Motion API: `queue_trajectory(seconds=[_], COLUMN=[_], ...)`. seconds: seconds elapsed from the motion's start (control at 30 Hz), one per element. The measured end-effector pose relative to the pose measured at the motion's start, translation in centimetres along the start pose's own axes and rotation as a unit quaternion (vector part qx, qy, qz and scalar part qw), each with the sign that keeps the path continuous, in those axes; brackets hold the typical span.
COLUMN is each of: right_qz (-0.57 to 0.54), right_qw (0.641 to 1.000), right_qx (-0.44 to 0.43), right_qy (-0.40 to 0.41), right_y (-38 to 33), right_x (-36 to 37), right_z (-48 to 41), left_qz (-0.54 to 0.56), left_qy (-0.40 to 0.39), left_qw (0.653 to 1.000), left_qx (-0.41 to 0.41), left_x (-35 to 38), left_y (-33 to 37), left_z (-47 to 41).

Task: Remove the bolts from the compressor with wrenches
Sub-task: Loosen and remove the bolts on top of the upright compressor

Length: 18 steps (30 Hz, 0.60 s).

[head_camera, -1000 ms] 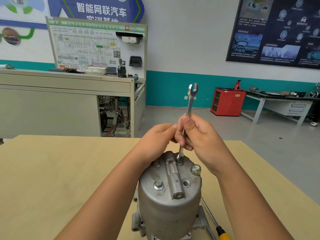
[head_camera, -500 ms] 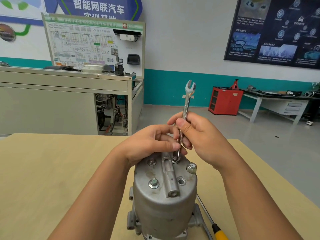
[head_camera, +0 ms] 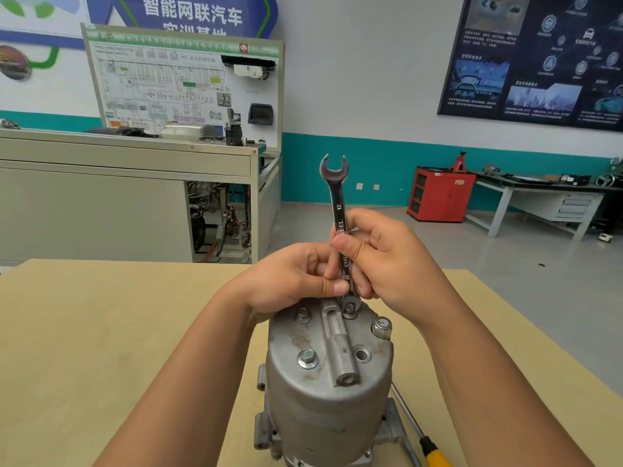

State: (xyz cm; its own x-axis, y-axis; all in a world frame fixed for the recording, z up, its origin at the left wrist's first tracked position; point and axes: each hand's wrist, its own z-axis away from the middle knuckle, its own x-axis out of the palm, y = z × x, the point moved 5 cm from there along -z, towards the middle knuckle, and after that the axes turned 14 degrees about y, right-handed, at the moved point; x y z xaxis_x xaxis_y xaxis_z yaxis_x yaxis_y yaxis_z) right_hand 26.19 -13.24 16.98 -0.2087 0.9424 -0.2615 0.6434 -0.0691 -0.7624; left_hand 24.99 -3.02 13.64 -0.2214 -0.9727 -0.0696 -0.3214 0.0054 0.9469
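- Compressor [head_camera: 323, 399] stands on end on the desk [head_camera: 101, 332], near the front middle, cover face up.
- Desk far edge runs just behind the hands. The right edge cuts diagonally down past the right forearm, with floor [head_camera: 539, 298] beyond it.
- The desk top stretches wide to the left of the compressor. The right side is tighter: a screwdriver [head_camera: 435, 453] lies just beside the compressor base, yellow handle toward the front.
- Wrench [head_camera: 337, 203] is near upright over the cover, open end up and above both hands. Its lower end sits on the far bolt [head_camera: 349, 310].
- Left hand [head_camera: 290, 281] pinches the lower shank, thumb tip just above that bolt, heel of the hand over the cover's far-left rim.
- Right hand [head_camera: 397, 261] grips the shank higher up, thumb across the front and fingers curled behind. It is off the cover, above its far-right side.
- The two hands touch around the shank.
- Other bolts on the cover: far-left bolt [head_camera: 302, 314] just beside the left hand, near-left bolt [head_camera: 307, 358], and right-rim bolt [head_camera: 382, 326], which stands raised above the cover.
- Open hole [head_camera: 361, 353] sits right of the central rib, between the right-rim bolt and the front.
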Motion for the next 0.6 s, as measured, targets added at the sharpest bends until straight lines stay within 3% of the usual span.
queue_trajectory(seconds=[0.23, 0.47, 0.6], right_qz=[-0.035, -0.175, -0.073], right_qw=[0.999, 0.984, 0.994], right_qx=[-0.004, -0.004, -0.019], right_qy=[-0.021, 0.014, 0.079], right_y=[0.0, 1.4, 1.6], right_x=[-0.4, -1.4, -1.9], right_z=[1.3, 2.9, 2.9], left_qz=[-0.019, -0.139, -0.136], left_qy=[-0.044, 0.068, 0.095], left_qw=[0.999, 0.988, 0.986], left_qx=[-0.011, 0.005, 0.017], left_x=[0.4, 0.1, -0.1], left_y=[0.2, -0.2, -0.2], left_z=[0.2, -0.5, -0.4])
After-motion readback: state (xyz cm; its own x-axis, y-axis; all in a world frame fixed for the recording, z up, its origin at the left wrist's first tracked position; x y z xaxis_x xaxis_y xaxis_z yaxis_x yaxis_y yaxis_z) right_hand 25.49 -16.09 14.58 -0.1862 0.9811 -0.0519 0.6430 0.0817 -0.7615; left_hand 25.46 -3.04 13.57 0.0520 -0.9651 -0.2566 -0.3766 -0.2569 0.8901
